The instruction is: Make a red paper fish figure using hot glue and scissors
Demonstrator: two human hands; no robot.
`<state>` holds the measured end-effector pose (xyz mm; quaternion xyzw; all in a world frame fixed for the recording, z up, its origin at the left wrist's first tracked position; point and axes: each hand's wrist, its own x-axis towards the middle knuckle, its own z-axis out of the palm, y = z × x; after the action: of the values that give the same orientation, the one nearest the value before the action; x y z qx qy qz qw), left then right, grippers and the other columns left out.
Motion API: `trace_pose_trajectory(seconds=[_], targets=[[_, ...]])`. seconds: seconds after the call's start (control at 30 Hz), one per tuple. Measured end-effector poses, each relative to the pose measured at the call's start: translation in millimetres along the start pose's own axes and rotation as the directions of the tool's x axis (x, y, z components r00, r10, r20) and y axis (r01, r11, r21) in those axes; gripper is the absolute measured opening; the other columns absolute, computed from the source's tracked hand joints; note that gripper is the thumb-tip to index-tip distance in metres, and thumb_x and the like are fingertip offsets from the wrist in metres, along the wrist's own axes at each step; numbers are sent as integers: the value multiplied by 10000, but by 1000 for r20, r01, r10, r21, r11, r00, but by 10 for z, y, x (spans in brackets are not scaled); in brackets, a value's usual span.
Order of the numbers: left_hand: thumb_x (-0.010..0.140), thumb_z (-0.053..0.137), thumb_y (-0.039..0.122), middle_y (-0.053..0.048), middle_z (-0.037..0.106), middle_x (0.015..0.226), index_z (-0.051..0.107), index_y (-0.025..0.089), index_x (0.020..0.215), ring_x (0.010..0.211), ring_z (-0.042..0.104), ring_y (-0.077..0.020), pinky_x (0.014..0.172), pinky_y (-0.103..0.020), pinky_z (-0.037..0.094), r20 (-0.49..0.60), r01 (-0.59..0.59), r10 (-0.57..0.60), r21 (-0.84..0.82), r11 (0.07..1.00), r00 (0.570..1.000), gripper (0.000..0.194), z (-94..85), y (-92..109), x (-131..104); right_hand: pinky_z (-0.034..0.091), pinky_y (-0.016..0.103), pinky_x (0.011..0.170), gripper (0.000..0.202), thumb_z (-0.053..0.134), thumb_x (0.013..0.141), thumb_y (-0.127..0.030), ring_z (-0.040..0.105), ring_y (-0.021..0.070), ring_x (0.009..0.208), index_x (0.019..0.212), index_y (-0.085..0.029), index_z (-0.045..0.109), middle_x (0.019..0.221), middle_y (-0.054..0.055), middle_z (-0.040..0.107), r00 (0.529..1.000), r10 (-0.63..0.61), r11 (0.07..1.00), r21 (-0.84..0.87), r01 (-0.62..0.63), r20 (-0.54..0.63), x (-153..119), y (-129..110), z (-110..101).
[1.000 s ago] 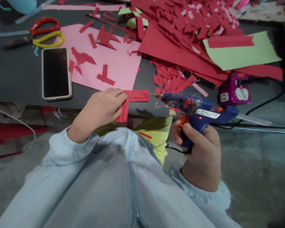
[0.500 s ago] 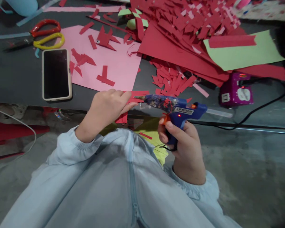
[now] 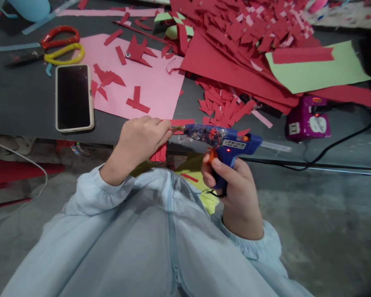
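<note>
My right hand (image 3: 230, 177) is wrapped round the handle of a blue hot glue gun (image 3: 235, 142), its fingers at the orange trigger. The gun's metal tip points left and meets the fingertips of my left hand (image 3: 144, 138). A clear glue stick (image 3: 275, 146) juts from the gun's back. My left hand is closed on red paper strips (image 3: 158, 153) at the table's front edge; part of them shows below the palm and part beyond the fingers. How the fingertips grip the paper is hidden.
Pink paper (image 3: 157, 90) bears red scraps and a red paper fish (image 3: 138, 51) with an eye. A phone (image 3: 74, 98) and scissors (image 3: 62, 45) lie left. Red cut pieces (image 3: 224, 103) are heaped behind the gun. A purple power adapter (image 3: 308, 117) with a black cord (image 3: 336, 140) stands right.
My right hand has moved the glue gun slightly left, bringing its tip to my left fingertips. My left hand has stayed nearly in place on the red paper strips.
</note>
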<state>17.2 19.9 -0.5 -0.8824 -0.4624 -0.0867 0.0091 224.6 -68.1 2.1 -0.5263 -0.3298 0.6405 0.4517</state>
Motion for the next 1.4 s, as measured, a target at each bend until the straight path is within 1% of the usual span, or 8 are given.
trace_pose_trajectory(seconds=[0.17,0.4,0.67,0.9,1.0,1.1,1.23,1.4], targets=[[1053,315,330,-67,767,848,703,186,887,800,708,-218,570,-323,333,-22,-7,7,6,1000,1000,446,35,-17,-5,197,214,371,276,747,809,-444,347,57,368,832,-190,640,475,-51,526,999,24,1000,19,-23,-34,-6,-2,7],[1071,245,371,-85,766,874,687,172,888,805,703,-221,584,-316,333,2,16,-16,0,1000,1000,519,39,-20,1,168,216,359,285,749,794,-460,327,62,366,844,-207,629,477,-55,502,997,11,1000,21,-9,-83,-21,-3,-54],[1069,228,362,-107,762,885,680,157,927,818,701,-229,582,-322,340,62,37,-37,13,999,997,517,5,-15,7,162,200,348,227,733,813,-393,357,65,387,854,-190,640,490,-42,511,978,-44,998,31,52,-206,-55,-48,-184],[1073,200,353,-104,762,916,675,160,973,864,712,-239,611,-330,376,96,41,-44,37,998,994,523,-38,-10,-1,192,182,325,249,756,776,-391,371,67,382,815,-174,640,478,-42,504,928,-127,992,-23,127,-350,-83,-95,-328],[1067,194,329,-104,756,904,671,157,1001,872,714,-244,624,-330,391,134,49,-55,45,998,989,512,-73,-14,2,187,175,315,249,765,748,-381,365,68,376,806,-170,646,468,-42,502,908,-137,989,-11,144,-396,-85,-104,-386],[1059,189,327,-110,755,930,666,156,1048,880,716,-250,642,-334,415,175,87,-90,27,996,981,507,-108,-27,18,174,169,309,257,771,723,-387,353,66,359,785,-169,649,447,-46,493,889,-143,987,6,162,-434,-82,-108,-424],[1054,178,340,-111,759,997,661,163,1087,925,720,-255,666,-332,438,218,142,-145,27,989,965,515,-132,-43,44,173,162,311,229,758,732,-368,350,64,355,799,-164,680,438,-51,490,866,-181,977,17,213,-466,-91,-117,-479],[1048,161,355,-117,759,1021,656,166,1101,962,723,-276,670,-344,446,248,162,-171,56,985,954,533,-150,-41,62,186,163,308,184,730,752,-343,350,69,361,778,-169,679,440,-51,484,821,-228,964,-7,264,-524,-136,-127,-622]])
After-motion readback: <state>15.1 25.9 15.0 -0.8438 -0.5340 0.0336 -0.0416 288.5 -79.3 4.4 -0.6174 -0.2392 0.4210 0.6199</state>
